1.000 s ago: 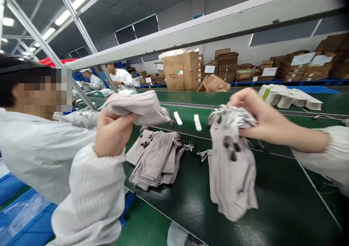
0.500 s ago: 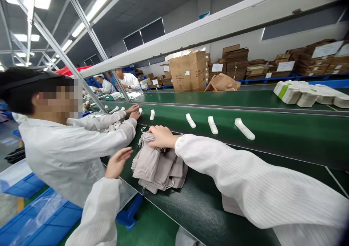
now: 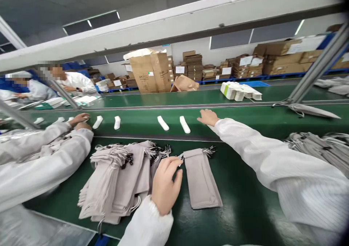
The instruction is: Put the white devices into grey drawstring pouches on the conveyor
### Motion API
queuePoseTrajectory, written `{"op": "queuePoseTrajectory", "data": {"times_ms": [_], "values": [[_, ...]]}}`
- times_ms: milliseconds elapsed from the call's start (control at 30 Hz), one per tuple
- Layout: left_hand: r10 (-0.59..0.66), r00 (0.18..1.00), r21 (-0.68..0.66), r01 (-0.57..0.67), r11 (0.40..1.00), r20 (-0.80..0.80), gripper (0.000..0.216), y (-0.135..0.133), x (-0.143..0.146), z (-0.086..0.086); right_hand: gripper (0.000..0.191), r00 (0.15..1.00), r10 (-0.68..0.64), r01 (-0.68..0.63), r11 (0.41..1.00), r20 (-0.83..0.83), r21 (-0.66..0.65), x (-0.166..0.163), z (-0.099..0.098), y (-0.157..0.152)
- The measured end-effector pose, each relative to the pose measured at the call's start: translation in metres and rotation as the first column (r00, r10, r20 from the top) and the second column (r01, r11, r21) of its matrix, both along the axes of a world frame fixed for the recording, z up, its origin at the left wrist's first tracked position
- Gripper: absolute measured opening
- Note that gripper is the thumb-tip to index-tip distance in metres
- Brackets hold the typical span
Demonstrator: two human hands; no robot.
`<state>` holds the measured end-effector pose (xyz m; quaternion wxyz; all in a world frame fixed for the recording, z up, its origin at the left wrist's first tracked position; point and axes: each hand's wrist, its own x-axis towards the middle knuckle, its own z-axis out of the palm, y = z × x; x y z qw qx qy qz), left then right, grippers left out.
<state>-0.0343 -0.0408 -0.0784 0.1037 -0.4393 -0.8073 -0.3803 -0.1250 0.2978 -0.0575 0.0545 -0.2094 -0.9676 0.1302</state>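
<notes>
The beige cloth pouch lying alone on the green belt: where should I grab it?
Pinch the pouch along its long left edge, coming from the left: it lies flat and alone, and your left hand is right beside that edge.

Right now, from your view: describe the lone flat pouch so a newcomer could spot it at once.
Find the lower green conveyor belt, then the heap of taupe drawstring pouches on it. Just right of the heap and the person's left hand, one taupe pouch lies flat by itself, drawstrings pointing away from the person, unlike its piled neighbours.
</notes>
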Motion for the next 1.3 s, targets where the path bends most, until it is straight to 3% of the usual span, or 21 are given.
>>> {"op": "queuePoseTrajectory", "data": {"times_ms": [100, 233, 333, 433, 500, 533, 567, 600, 667, 700, 733, 800, 933, 1000, 1100, 1133, 1200, 1300], "values": [[-0.019, 0.998, -0.078, 0.015, 0.997, -0.056, 0.029, 0.046, -0.023, -0.024, 0.038, 0.977, -0.187, 0.187, 0.982, 0.100, 0.010, 0.019, -0.038, 0.029], [0.009, 0.989, -0.157, -0.033, 0.987, -0.150, 0.017, 0.068, -0.042, -0.042, 0.037, 0.979, -0.200, 0.200, 0.980, 0.046, 0.011, 0.030, -0.063, 0.033], [0.036, 0.973, -0.153, -0.072, 0.986, -0.227, 0.015, 0.071, -0.043, -0.048, 0.041, 0.989, -0.138, 0.137, 0.990, -0.060, -0.022, 0.032, -0.063, 0.030], [0.072, 0.964, -0.171, -0.119, 0.978, -0.256, 0.015, 0.071, -0.040, -0.046, 0.062, 0.978, -0.071, 0.058, 0.996, -0.194, -0.074, 0.037, -0.052, 0.019], [0.039, 0.977, -0.201, -0.081, 0.976, -0.209, 0.017, 0.069, -0.040, -0.041, 0.074, 0.950, -0.022, -0.032, 0.985, -0.312, -0.168, 0.043, -0.042, 0.006], [0.007, 0.987, -0.199, -0.040, 0.979, -0.161, 0.017, 0.068, -0.040, -0.037, 0.077, 0.923, -0.007, -0.109, 0.954, -0.385, -0.279, 0.048, -0.036, -0.003], [-0.025, 0.995, -0.176, 0.007, 0.984, -0.101, 0.016, 0.066, -0.041, -0.033, 0.077, 0.891, -0.009, -0.206, 0.882, -0.454, -0.423, 0.054, -0.029, -0.012], [-0.052, 0.998, -0.134, 0.047, 0.990, -0.036, 0.015, 0.064, -0.041, -0.028, 0.076, 0.860, -0.031, -0.312, 0.760, -0.510, -0.571, 0.061, -0.022, -0.022], [-0.094, 0.992, -0.027, 0.097, 0.995, 0.089, 0.011, 0.061, -0.042, -0.017, 0.068, 0.820, -0.100, -0.468, 0.449, -0.563, -0.761, 0.076, -0.007, -0.040], [-0.117, 0.982, 0.024, 0.114, 0.993, 0.146, 0.011, 0.060, -0.043, -0.011, 0.066, 0.812, -0.122, -0.504, 0.346, -0.570, -0.792, 0.083, -0.001, -0.048], [-0.143, 0.969, 0.069, 0.132, 0.989, 0.202, 0.011, 0.060, -0.042, -0.005, 0.065, 0.802, -0.137, -0.530, 0.286, -0.581, -0.799, 0.089, 0.005, -0.055], [-0.204, 0.929, 0.148, 0.165, 0.975, 0.310, 0.014, 0.061, -0.040, 0.005, 0.065, 0.776, -0.154, -0.567, 0.256, -0.612, -0.783, 0.099, 0.013, -0.065], [-0.303, 0.846, 0.294, 0.183, 0.938, 0.439, 0.016, 0.073, -0.034, 0.020, 0.066, 0.738, -0.109, -0.619, 0.284, -0.666, -0.733, 0.109, 0.014, -0.075], [-0.319, 0.841, 0.376, 0.150, 0.914, 0.438, 0.016, 0.081, -0.030, 0.025, 0.058, 0.709, -0.030, -0.655, 0.344, -0.705, -0.673, 0.111, 0.013, -0.079], [-0.236, 0.866, 0.497, -0.016, 0.868, 0.440, 0.014, 0.091, -0.028, 0.032, 0.025, 0.705, 0.211, -0.685, 0.451, -0.677, -0.573, 0.114, 0.013, -0.083], [-0.200, 0.868, 0.517, -0.075, 0.853, 0.455, 0.014, 0.092, -0.029, 0.034, 0.028, 0.728, 0.278, -0.674, 0.456, -0.626, -0.581, 0.115, 0.014, -0.083], [-0.173, 0.834, 0.525, -0.156, 0.837, 0.524, 0.015, 0.092, -0.033, 0.039, 0.034, 0.786, 0.342, -0.617, 0.385, -0.514, -0.686, 0.118, 0.017, -0.081], [-0.200, 0.717, 0.530, -0.270, 0.804, 0.668, 0.023, 0.084, -0.044, 0.046, 0.017, 0.840, 0.223, -0.526, 0.113, -0.494, -0.843, 0.124, 0.028, -0.068]]}}
